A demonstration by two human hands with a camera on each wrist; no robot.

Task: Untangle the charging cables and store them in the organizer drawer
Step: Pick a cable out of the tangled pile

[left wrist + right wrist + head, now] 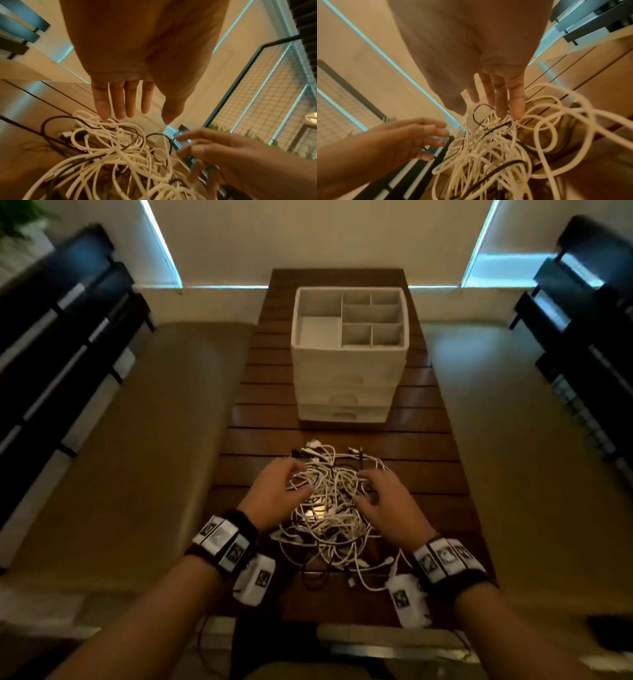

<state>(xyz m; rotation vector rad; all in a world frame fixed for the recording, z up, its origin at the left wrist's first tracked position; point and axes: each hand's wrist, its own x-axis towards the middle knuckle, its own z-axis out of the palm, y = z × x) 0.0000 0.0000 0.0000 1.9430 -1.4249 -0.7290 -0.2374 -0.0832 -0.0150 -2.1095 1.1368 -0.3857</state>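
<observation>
A tangled heap of white and black charging cables [330, 508] lies on the near half of the slatted wooden table [435, 440]. My left hand [279, 491] hovers over the heap's left side, fingers straight and spread, fingertips [104, 115] touching the top strands of the cables [116, 148]. My right hand [382, 501] is at the heap's right side, fingers [516, 108] extended down into the loops of the cables [496, 148]. Neither hand grips a cable. Beyond the heap stands the white organizer [342, 392] with stacked drawers, all closed, and an open divided top tray.
Padded benches [164, 422] run along both long sides of the table. Dark slatted chairs [51, 337] stand at far left and far right. A dark object [613, 631] lies on the right bench near me. Bare table shows between heap and organizer.
</observation>
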